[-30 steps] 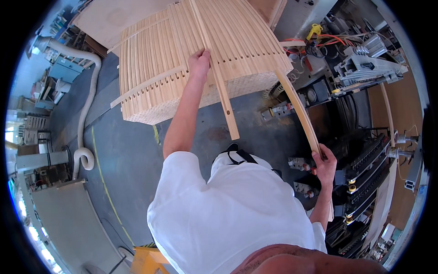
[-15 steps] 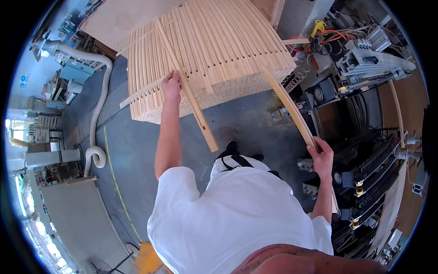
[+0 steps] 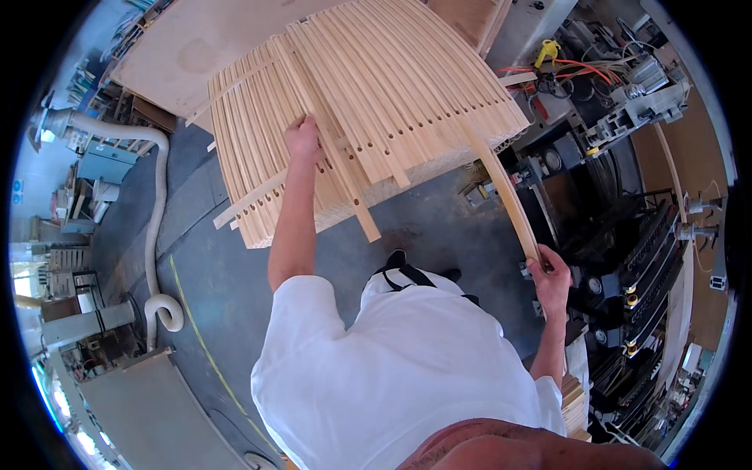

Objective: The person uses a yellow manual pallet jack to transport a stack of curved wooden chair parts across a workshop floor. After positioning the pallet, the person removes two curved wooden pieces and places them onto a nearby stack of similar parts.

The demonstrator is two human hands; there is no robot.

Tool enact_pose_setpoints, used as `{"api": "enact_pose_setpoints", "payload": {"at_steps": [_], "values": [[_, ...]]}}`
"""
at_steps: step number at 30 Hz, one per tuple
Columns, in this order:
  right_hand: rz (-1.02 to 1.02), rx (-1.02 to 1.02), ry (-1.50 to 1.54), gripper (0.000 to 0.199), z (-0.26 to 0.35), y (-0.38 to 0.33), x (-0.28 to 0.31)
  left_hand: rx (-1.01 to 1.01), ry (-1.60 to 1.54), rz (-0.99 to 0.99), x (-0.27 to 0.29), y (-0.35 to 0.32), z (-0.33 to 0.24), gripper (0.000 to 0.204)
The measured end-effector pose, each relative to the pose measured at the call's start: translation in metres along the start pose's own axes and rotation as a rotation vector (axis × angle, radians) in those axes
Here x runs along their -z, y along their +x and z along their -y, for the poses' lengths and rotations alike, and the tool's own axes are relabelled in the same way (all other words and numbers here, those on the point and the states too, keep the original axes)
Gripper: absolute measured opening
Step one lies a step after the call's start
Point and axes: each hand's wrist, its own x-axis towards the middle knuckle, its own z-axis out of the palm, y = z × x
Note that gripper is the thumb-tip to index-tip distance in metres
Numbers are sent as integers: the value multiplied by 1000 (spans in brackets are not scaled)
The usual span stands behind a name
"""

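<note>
My left hand (image 3: 304,141) is closed on the edge of a long wooden slat (image 3: 342,174), which lies over the pile with its near end jutting past the front. A dark hole shows near that end. To the right, my right hand (image 3: 551,280) grips the near end of a slightly curved wooden slat (image 3: 505,190). The far end of this one meets the front edge of the large stack of slats (image 3: 392,70); whether it rests there I cannot tell. Rows of small holes run along the stacked slats' near ends.
A thin crosswise strip (image 3: 252,199) lies across the stack's left part. Black machinery (image 3: 627,227) with cables stands close on the right. More wooden pieces (image 3: 576,407) sit beside my right elbow. A pale hose (image 3: 160,196) runs down the left; a yellow line (image 3: 205,341) marks the floor.
The view has shifted, and the stack now sits farther right and lower at its front. My left hand and its slat have moved slightly; both hands keep their grip.
</note>
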Motion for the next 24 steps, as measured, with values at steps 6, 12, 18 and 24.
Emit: {"api": "enact_pose_setpoints", "payload": {"at_steps": [6, 12, 18, 24], "values": [[-46, -54, -25, 37, 19, -15, -10, 7, 38, 22, -5, 32, 8, 42], [-64, -43, 20, 38, 20, -17, -17, 24, 62, -11, -11, 48, 3, 39], [-145, 10, -145, 38, 28, -33, -4, -35, -66, 44, -31, 53, 6, 16], [-294, -9, -354, 37, 33, -75, 26, -137, -120, 358, -40, 17, -9, 29]]}}
